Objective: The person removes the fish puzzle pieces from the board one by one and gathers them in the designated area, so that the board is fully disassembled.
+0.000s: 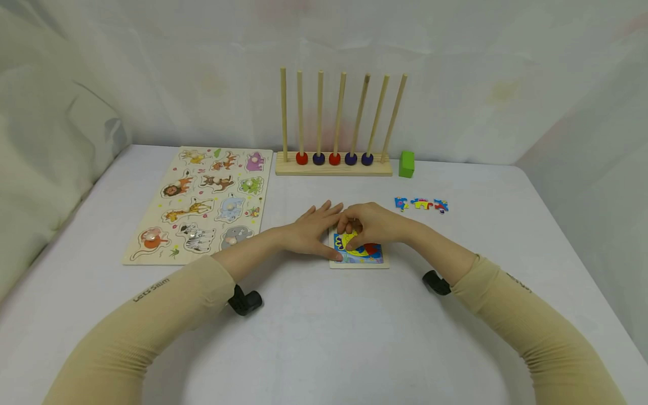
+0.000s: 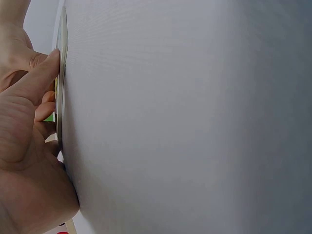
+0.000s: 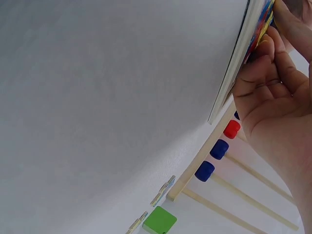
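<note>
A small framed jigsaw puzzle (image 1: pixel 374 260) with a blue, yellow and red picture lies flat on the white table. My left hand (image 1: pixel 310 232) rests beside it with straight, spread fingers, and its thumb presses the frame's left edge. Over the picture, my right hand (image 1: pixel 372 225) has curled fingers and pinches a yellow puzzle piece (image 1: pixel 349 241), which the hand partly covers. In the right wrist view, those fingers meet at the board's surface. Three loose puzzle pieces (image 1: pixel 421 203) lie in a row to the right, beyond the frame.
At the back stands a wooden peg rack (image 1: pixel 334 167) with red and dark blue beads. A green block (image 1: pixel 406 164) sits at its right end. On the left lies a large animal knob puzzle board (image 1: pixel 202 222), close to my left forearm.
</note>
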`<state>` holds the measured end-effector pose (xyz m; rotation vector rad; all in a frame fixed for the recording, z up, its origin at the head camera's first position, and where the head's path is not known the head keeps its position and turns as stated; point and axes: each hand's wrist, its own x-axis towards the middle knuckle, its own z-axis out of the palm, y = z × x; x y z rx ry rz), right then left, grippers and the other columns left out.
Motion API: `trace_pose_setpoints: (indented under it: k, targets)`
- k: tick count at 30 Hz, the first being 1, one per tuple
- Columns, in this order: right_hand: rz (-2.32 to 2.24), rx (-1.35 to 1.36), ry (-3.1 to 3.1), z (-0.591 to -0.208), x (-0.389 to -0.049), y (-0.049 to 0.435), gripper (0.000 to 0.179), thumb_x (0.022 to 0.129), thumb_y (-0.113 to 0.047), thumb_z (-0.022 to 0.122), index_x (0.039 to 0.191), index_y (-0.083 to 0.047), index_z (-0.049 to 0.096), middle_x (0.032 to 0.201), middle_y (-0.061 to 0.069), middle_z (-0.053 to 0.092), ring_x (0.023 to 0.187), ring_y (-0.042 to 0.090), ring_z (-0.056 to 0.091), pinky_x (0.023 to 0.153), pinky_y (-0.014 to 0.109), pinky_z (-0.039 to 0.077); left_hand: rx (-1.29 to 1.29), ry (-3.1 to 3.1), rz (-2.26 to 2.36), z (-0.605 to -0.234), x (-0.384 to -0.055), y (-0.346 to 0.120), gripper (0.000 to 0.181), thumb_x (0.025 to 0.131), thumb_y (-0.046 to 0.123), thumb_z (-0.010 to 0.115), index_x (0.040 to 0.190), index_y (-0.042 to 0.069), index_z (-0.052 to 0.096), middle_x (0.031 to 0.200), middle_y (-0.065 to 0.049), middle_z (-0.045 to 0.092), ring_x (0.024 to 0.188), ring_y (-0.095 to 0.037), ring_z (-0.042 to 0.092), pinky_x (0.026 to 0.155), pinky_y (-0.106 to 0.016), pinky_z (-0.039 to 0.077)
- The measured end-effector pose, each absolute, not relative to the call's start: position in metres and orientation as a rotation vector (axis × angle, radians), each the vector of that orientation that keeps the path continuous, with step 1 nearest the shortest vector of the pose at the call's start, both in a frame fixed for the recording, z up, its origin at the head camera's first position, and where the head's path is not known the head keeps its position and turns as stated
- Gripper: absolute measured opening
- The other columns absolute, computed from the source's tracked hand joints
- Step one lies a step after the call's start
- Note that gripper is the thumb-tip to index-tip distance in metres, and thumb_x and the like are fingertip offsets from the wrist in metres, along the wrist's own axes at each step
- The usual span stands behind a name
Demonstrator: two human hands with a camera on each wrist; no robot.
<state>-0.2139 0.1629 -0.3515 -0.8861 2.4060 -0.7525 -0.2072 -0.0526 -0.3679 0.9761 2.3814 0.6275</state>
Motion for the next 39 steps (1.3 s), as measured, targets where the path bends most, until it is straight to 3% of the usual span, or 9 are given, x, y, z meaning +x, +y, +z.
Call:
trace_pose_setpoints:
  k: [16, 30, 39]
  targets:
    - [-0.777, -0.934, 2.426, -0.3502, -0.2131, 0.1613, 0.029, 0.079, -0.017, 0.083, 0.102, -0.013, 0.065, 0.094, -0.001, 0.066, 0.083, 0.015, 0.054, 0.075, 0.026, 0.048, 0.98, 2.373, 0.632, -0.3664, -0.2075, -0.0528, 0.098, 0.087, 0.05, 0.07, 0.16, 0.015, 0.015, 0.169, -0.007, 0.0, 0.157, -0.032, -0.011, 0.126, -0.057, -0.006]
    - [-0.818, -0.916, 2.397, -0.3498, -0.2119, 0.1601, 0.032, 0.079, -0.014, 0.083, 0.104, -0.012, 0.064, 0.091, 0.0, 0.063, 0.087, 0.016, 0.055, 0.077, 0.025, 0.049, 0.969, 2.378, 0.637, -0.3678, -0.2073, -0.0528, 0.09, 0.091, 0.048, 0.065, 0.16, 0.015, 0.017, 0.17, -0.006, 0.0, 0.157, -0.031, -0.011, 0.126, -0.058, -0.006]
    - [-0.836, -0.92, 2.412, -0.3492, -0.2123, 0.1595, 0.019, 0.085, -0.012, 0.077, 0.099, -0.014, 0.065, 0.088, 0.0, 0.063, 0.084, 0.015, 0.055, 0.077, 0.026, 0.048, 0.986, 2.386, 0.637, -0.3699, -0.2077, -0.0531, 0.089, 0.091, 0.048, 0.065, 0.159, 0.015, 0.018, 0.17, -0.006, 0.0, 0.157, -0.033, -0.011, 0.125, -0.059, -0.005]
